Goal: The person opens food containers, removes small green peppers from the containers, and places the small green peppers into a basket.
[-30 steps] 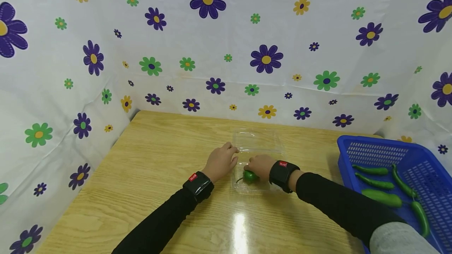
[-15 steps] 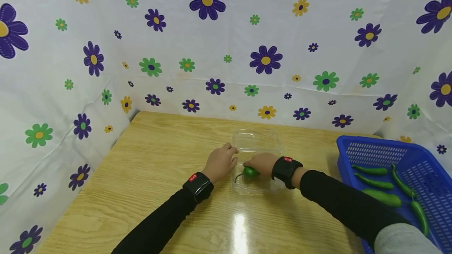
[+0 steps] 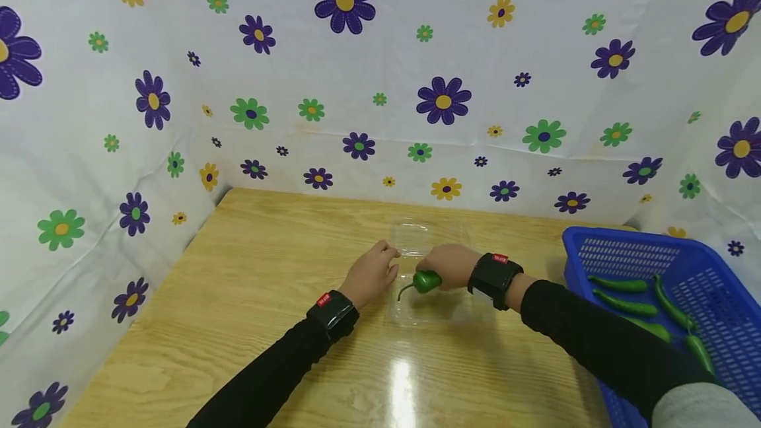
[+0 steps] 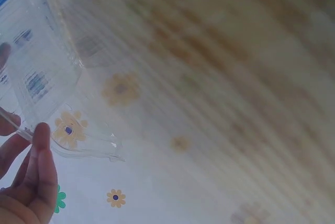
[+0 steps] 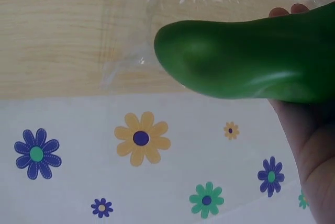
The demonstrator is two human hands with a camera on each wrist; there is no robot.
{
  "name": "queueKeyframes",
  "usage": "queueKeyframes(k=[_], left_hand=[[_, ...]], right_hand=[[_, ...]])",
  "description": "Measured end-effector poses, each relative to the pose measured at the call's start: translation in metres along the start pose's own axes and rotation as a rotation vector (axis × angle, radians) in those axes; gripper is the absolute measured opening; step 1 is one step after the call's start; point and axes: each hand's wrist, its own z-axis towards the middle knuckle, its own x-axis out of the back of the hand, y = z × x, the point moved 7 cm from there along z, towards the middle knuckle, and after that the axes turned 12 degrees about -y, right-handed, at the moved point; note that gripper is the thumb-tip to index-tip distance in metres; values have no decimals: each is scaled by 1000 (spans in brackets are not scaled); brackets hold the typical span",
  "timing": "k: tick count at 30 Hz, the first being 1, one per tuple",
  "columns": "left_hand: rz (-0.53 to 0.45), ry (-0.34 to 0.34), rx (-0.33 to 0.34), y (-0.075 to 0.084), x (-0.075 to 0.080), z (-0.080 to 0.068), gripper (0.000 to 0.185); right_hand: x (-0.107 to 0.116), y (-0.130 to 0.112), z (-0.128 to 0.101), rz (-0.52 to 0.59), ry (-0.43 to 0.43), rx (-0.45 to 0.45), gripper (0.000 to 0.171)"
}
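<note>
On the wooden table [image 3: 250, 283] lies a clear plastic clamshell box [image 3: 425, 273], open and see-through so the grain shows through it, with a blue basket [image 3: 600, 243] of more green peppers well apart at the table's right edge. The left hand [image 3: 371, 274] pinches the box's left rim, fingertips [image 4: 41, 135] curled onto the thin plastic lip. The right hand [image 3: 450, 265] is wrapped around a green pepper [image 3: 425, 281], smooth, glossy and plump, held just over the box's nearer tray; its long axis runs roughly left to right, the thin curved stem pointing left and toward the person, the rest hidden in the palm.
</note>
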Motion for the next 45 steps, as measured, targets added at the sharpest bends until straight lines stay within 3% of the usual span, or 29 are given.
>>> queueKeyframes(k=[4, 11, 18, 26, 40, 45], left_hand=[[-69, -16, 9, -1, -4, 0, 20], [-88, 14, -11, 0, -3, 0, 20], [-105, 20, -18, 2, 0, -1, 19], [-101, 18, -4, 0, -3, 2, 20], [-121, 24, 2, 1, -3, 1, 20], [-120, 27, -3, 1, -3, 2, 21]], right_hand=[[6, 4, -13, 5, 15, -29, 31], [30, 10, -45, -4, 82, -47, 29], [54, 25, -86, 42, 105, -105, 29], [73, 39, -139, -29, 172, -192, 30], [51, 82, -214, 53, 193, -359, 36], [36, 91, -237, 72, 193, -407, 27]])
